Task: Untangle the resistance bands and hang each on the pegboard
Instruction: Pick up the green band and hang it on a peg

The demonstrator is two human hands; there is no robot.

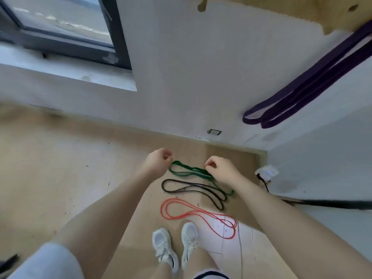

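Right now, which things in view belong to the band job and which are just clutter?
Job: green band, pinched by left hand and right hand; black band; red band; purple band, already hanging from the pegboard.
Clutter: wall socket; white plug and cable; window.

We see a dark green flat rubber loop band (193,174), a black thin loop band (193,190) and a bright red-orange slim loop band (199,216) on the tan wooden floor (60,168); a deep purple wide band (308,81) hangs against the white wall (191,77).
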